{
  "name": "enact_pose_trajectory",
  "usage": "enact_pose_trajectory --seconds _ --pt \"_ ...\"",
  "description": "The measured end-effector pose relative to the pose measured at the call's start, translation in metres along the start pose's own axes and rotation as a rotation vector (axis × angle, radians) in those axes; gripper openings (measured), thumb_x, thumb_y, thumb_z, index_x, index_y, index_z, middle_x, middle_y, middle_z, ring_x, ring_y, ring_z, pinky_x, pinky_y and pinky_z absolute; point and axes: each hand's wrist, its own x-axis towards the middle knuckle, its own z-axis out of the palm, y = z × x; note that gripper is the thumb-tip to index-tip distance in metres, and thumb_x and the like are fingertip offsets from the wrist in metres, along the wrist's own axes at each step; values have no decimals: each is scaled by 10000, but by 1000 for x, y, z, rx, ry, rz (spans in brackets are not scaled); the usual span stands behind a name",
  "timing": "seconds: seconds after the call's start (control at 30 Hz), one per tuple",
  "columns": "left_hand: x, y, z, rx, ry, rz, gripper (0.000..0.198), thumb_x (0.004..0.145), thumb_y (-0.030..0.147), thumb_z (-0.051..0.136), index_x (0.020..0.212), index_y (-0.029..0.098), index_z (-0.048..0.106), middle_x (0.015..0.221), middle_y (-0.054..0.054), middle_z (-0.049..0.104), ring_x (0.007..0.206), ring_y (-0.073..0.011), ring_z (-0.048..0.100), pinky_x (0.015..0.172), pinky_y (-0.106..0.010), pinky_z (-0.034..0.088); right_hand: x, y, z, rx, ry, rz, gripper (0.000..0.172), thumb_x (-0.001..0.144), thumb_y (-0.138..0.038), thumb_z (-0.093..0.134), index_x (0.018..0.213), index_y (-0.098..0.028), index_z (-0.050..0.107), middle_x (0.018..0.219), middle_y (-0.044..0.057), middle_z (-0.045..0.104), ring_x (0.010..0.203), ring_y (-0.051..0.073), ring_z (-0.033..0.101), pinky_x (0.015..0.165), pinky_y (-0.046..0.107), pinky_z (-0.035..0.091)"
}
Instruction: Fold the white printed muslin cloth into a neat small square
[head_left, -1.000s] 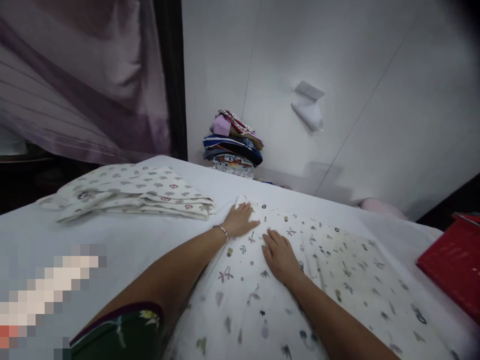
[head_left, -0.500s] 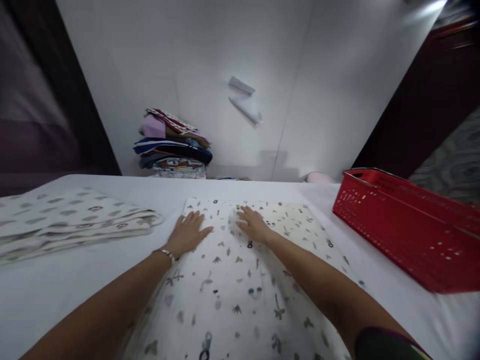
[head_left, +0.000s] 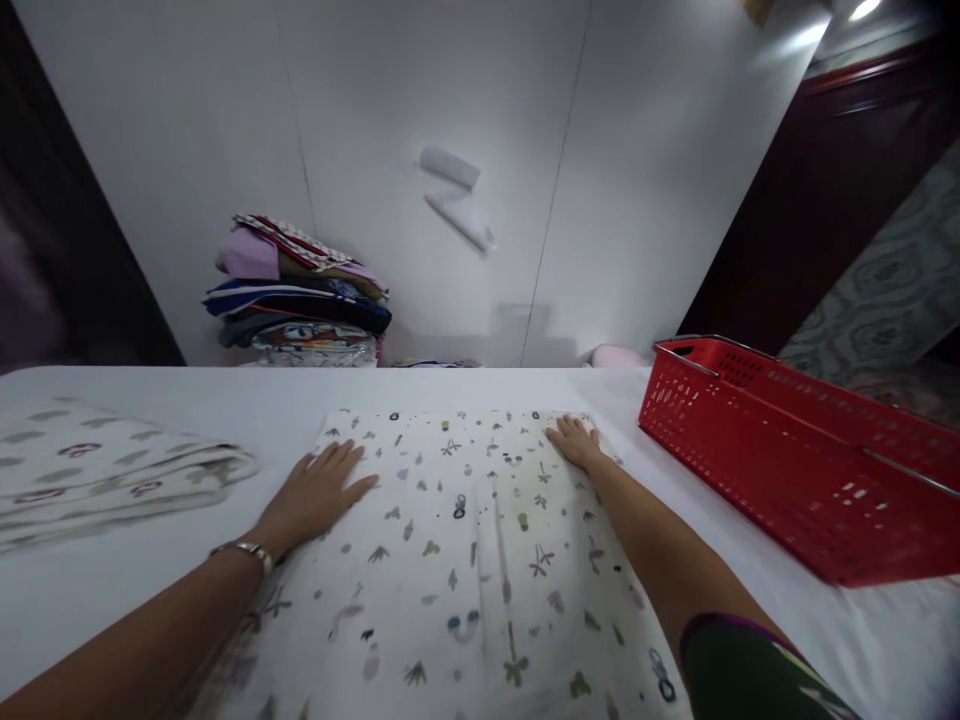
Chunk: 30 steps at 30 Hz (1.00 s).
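A white cloth [head_left: 420, 520] with small printed plants and glasses lies spread in front of me, with a soft crease down its middle. My left hand [head_left: 316, 495] rests flat on its left edge, fingers spread, a bracelet on the wrist. On the far right corner of the cloth lies my right hand [head_left: 576, 442], palm down with its fingers stretched out. Neither hand grips anything. The near end of the cloth runs out of the bottom of the view.
A folded cloth with a grey and red print [head_left: 112, 470] lies at the left. At the right stands a red perforated basket [head_left: 765, 470] with metal handles. A stack of folded clothes [head_left: 300, 300] sits against the white wall [head_left: 622, 180] beyond the white-covered surface [head_left: 135, 620].
My right hand has slid rightward across the cloth from near its middle to its far right corner. My left hand stays at the left edge. The view has turned slightly right.
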Motion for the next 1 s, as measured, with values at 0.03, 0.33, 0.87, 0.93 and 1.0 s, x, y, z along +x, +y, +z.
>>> enact_pose_trajectory --seconds 0.03,0.33,0.87,0.93,1.0 --pt "-1 1 -2 -3 -14 -6 719 839 577 299 1412 145 357 1495 -90 285 1396 -270 187 1101 -469 179 -4 2 -2 3 9 6 623 926 -574 159 1429 -233 298 1533 68 147 1397 254 104 1073 562 127" --pt "2 14 -26 -12 -143 -77 733 859 604 230 1442 163 286 1534 -76 167 1416 -247 98 1121 -462 106 -81 59 2 -69 12 19 643 931 -566 192 1464 -208 226 1532 81 145 1403 239 98 1090 540 135" --pt "-145 46 -46 -84 -159 -33 700 875 582 225 1443 175 278 1533 -67 165 1416 -238 105 1124 -479 91 -207 102 21 6 32 -85 595 944 -499 232 1432 -168 309 1524 93 165 1400 244 128 1097 513 182" --pt "-156 47 -51 -117 -120 -53 684 883 566 216 1439 174 285 1533 -75 167 1416 -235 104 1124 -478 96 -221 108 17 29 85 -77 583 949 -467 244 1426 -141 323 1513 120 191 1396 256 140 1089 499 226" --pt "-180 46 -53 -132 -74 -42 653 892 552 211 1425 190 321 1527 -72 197 1414 -233 119 1125 -479 99 -245 119 20 16 147 -95 564 947 -451 269 1419 -152 341 1502 124 228 1392 272 153 1079 512 247"
